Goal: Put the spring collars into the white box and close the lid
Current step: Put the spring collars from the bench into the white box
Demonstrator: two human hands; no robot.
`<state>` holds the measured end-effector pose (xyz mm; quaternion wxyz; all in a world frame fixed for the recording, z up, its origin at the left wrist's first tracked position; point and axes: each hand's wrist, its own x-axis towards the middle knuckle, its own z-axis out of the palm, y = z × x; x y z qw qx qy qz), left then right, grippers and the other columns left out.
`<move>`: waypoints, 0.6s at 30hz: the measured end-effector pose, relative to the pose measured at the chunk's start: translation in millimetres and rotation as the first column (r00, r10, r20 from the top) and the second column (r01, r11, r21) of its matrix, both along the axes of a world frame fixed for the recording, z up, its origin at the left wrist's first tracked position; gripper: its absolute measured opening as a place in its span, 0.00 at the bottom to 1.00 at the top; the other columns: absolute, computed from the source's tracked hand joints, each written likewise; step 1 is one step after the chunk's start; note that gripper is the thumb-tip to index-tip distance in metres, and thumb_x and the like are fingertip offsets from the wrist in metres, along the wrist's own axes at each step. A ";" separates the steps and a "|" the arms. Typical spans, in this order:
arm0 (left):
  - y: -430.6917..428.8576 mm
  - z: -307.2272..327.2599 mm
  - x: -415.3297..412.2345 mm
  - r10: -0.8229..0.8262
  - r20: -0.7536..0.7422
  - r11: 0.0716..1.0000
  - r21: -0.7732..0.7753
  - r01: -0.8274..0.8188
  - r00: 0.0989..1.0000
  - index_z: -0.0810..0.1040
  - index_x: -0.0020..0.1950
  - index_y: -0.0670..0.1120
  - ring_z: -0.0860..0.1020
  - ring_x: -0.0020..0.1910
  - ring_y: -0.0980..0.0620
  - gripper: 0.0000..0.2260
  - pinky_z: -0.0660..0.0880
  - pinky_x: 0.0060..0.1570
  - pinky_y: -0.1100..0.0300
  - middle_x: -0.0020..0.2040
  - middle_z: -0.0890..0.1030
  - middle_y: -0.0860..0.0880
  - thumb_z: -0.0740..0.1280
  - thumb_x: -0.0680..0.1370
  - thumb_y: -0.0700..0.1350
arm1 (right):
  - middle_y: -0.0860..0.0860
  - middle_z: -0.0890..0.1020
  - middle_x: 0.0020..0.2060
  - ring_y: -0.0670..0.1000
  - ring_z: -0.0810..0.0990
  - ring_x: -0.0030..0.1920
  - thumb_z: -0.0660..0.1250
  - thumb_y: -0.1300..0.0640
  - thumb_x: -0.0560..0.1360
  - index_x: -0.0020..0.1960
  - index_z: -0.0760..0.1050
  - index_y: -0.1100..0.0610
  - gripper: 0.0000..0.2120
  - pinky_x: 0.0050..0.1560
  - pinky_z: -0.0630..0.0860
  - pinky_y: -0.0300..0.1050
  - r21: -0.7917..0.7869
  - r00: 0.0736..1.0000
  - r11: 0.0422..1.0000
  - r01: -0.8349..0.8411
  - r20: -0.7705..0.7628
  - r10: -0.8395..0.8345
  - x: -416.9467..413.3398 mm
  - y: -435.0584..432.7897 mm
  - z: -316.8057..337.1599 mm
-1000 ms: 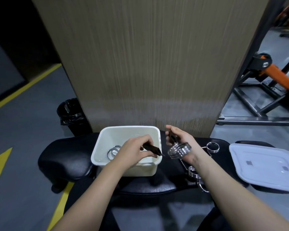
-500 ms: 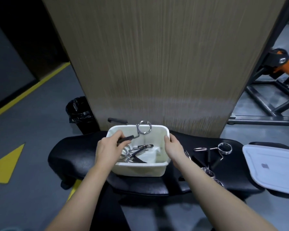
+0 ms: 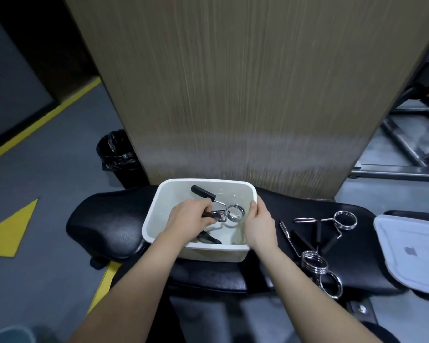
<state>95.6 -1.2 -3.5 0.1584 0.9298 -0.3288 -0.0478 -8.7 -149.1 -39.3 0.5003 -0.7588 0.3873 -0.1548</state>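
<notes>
The white box (image 3: 164,194) stands open on a black padded bench (image 3: 104,221). My left hand (image 3: 188,216) is inside the box, closed on the black handle of a chrome spring collar (image 3: 234,212) held just above the bottom. Another collar (image 3: 208,237) lies under my wrist. My right hand (image 3: 259,225) grips the box's right wall. Two more collars lie on the bench to the right: one further back (image 3: 344,219), one near the front edge (image 3: 313,263). The white lid (image 3: 411,251) lies flat at the far right.
A tall wood-grain panel (image 3: 245,95) rises right behind the bench. A black bin with a liner (image 3: 117,154) stands on the grey floor at the left. A metal gym frame (image 3: 406,149) fills the back right. Yellow floor markings (image 3: 10,231) run on the left.
My left hand has lowered its collar from above the box's back rim down into the box. My right hand stays on the box's right wall. The view has tilted down.
</notes>
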 end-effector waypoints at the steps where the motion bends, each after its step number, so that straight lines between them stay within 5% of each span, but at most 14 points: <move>1: -4.7 -2.1 0.5 0.000 -0.012 1.000 0.011 0.000 1.000 0.68 0.40 0.50 0.74 0.39 0.49 0.15 0.65 0.34 0.56 0.33 0.75 0.55 0.73 0.72 0.54 | 0.50 0.83 0.53 0.59 0.79 0.54 0.48 0.46 0.82 0.69 0.69 0.42 0.19 0.52 0.73 0.54 -0.004 1.000 1.000 0.003 -0.005 -0.003 0.8 -0.5 -0.8; 6: -14.3 -19.7 3.8 0.029 -0.092 0.996 0.091 -0.021 0.995 0.70 0.41 0.49 0.77 0.42 0.46 0.14 0.69 0.36 0.55 0.40 0.80 0.52 0.73 0.72 0.54 | 0.50 0.83 0.53 0.60 0.79 0.53 0.48 0.46 0.83 0.69 0.68 0.41 0.19 0.51 0.72 0.53 -0.022 1.000 1.000 0.020 -0.004 -0.020 0.8 -0.7 -5.6; 18: -13.9 -23.4 8.2 0.057 -0.208 0.966 0.257 -0.001 0.976 0.75 0.38 0.50 0.76 0.41 0.53 0.16 0.69 0.35 0.58 0.39 0.78 0.55 0.75 0.69 0.60 | 0.52 0.83 0.50 0.61 0.78 0.52 0.48 0.45 0.83 0.69 0.68 0.40 0.18 0.51 0.74 0.55 -0.015 0.998 0.999 0.034 -0.052 -0.034 -0.5 2.6 2.5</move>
